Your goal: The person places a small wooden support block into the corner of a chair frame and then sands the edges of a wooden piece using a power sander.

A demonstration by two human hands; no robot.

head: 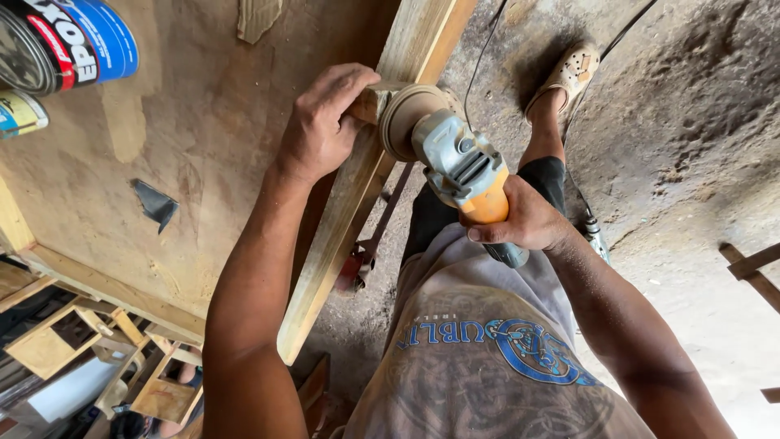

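My right hand (524,219) grips the orange and grey body of an angle grinder (465,167). Its round sanding disc (406,120) presses against the edge of a long wooden plank (341,236) that lies along the edge of a plywood workbench (187,146). On top of the plank, right beside the disc, rests my left hand (323,122), fingers curled over a small wood block (370,104). The grinder's black cord (479,61) runs off over the dirt floor.
Two paint cans (61,41) stand at the bench's far left corner, and a dark scrap (154,203) lies on the plywood. A red clamp (361,260) hangs under the plank. Small wooden frames (61,337) are stacked lower left. My sandalled foot (569,73) stands on the floor.
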